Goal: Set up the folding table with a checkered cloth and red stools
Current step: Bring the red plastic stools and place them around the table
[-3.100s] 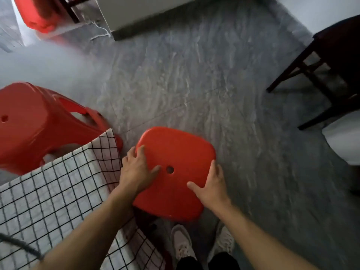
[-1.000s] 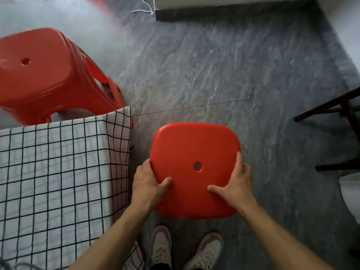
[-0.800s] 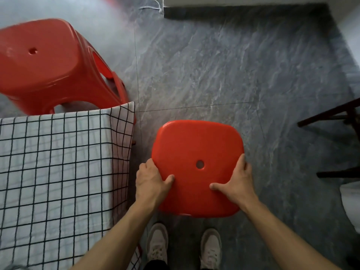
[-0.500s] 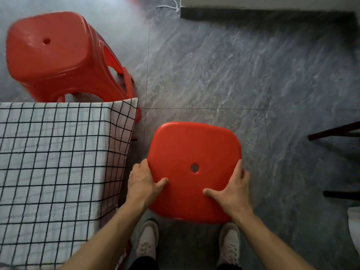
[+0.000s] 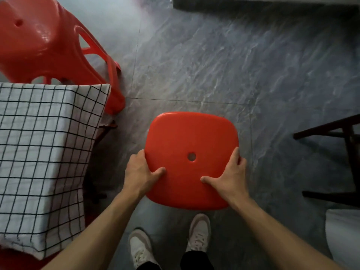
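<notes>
I look straight down on a red stool (image 5: 191,141) with a small hole in the middle of its seat. My left hand (image 5: 141,172) grips the seat's left edge, thumb on top. My right hand (image 5: 229,176) grips the right edge the same way. The stool's legs are hidden under the seat. To the left stands the table under a white cloth with a black check (image 5: 41,145), its corner hanging down. A second red stool (image 5: 44,41) stands beyond the table's far end, at the upper left.
Grey stone-look floor tiles (image 5: 224,61) spread ahead and to the right. Dark wooden chair legs (image 5: 342,145) stand at the right edge, with a white object (image 5: 344,236) below them. My two shoes (image 5: 169,242) are just behind the held stool. A wall base runs along the top.
The view has shifted, so the table and the far stool sit further left in frame. Both hands keep the same hold on the stool, which stays just right of the table's corner.
</notes>
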Action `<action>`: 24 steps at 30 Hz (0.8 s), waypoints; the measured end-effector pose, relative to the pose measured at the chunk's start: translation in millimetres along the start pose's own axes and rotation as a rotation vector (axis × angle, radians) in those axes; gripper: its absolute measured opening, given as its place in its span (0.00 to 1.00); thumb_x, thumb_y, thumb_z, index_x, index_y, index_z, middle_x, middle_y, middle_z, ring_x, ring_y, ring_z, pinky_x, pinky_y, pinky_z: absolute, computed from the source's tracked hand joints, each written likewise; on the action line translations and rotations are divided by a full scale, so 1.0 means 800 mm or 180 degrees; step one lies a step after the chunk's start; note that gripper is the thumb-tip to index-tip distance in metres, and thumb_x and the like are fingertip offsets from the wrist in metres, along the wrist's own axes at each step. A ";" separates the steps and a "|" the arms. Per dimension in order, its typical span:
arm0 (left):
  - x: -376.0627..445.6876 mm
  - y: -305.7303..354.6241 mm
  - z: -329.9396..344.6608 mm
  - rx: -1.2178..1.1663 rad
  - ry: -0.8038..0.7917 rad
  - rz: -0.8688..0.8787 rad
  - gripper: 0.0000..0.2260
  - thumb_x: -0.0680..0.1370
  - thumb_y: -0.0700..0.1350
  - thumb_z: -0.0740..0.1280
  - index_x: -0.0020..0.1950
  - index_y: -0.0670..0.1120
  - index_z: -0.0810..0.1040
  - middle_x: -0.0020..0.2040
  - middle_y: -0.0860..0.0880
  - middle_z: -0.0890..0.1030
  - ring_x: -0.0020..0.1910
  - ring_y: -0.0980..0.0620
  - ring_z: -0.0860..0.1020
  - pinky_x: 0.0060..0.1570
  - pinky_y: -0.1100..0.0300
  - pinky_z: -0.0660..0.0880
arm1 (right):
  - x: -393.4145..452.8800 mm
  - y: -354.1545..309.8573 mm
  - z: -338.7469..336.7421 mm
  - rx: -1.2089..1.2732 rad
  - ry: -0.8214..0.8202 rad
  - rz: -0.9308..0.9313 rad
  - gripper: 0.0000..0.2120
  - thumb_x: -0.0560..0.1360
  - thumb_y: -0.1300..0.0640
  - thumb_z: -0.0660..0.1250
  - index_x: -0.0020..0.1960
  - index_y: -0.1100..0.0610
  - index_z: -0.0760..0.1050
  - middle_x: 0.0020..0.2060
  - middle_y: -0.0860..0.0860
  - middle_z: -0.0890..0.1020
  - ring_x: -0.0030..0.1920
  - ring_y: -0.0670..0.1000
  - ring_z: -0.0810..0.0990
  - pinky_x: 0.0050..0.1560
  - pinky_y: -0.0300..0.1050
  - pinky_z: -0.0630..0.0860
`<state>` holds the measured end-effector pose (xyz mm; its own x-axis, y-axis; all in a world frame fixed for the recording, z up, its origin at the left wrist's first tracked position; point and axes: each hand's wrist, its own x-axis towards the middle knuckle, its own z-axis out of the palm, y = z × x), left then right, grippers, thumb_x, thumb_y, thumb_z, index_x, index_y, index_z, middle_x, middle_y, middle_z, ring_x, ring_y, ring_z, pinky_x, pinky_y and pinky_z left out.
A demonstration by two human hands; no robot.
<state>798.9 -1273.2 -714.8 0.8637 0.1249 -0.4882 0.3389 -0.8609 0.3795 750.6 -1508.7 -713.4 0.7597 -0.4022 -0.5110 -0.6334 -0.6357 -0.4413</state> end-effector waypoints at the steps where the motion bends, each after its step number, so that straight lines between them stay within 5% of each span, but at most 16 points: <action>1: -0.004 0.010 0.008 0.0000 0.0000 0.0022 0.30 0.66 0.58 0.76 0.61 0.43 0.73 0.53 0.42 0.75 0.53 0.42 0.76 0.54 0.50 0.75 | 0.002 0.011 -0.009 -0.0016 -0.0007 0.0011 0.69 0.57 0.44 0.83 0.79 0.54 0.37 0.72 0.59 0.57 0.71 0.61 0.64 0.69 0.54 0.66; 10: -0.018 0.070 0.048 0.0008 -0.0112 0.0007 0.36 0.62 0.57 0.79 0.63 0.46 0.68 0.58 0.44 0.72 0.57 0.43 0.73 0.58 0.49 0.73 | 0.019 0.065 -0.049 -0.0083 0.0009 -0.0034 0.68 0.58 0.41 0.82 0.79 0.51 0.37 0.74 0.56 0.55 0.73 0.58 0.61 0.71 0.57 0.64; 24: -0.026 0.051 0.039 -0.0010 -0.0098 -0.0041 0.36 0.59 0.58 0.80 0.61 0.44 0.72 0.55 0.43 0.76 0.54 0.43 0.76 0.54 0.51 0.74 | 0.011 0.052 -0.050 -0.0287 -0.0196 -0.0120 0.67 0.61 0.42 0.81 0.79 0.55 0.35 0.74 0.59 0.54 0.72 0.59 0.64 0.70 0.52 0.65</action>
<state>783.0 -1326.0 -713.4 0.8474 0.1207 -0.5170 0.3511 -0.8578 0.3754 736.3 -1564.9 -706.9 0.7705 -0.3373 -0.5409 -0.5865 -0.7075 -0.3944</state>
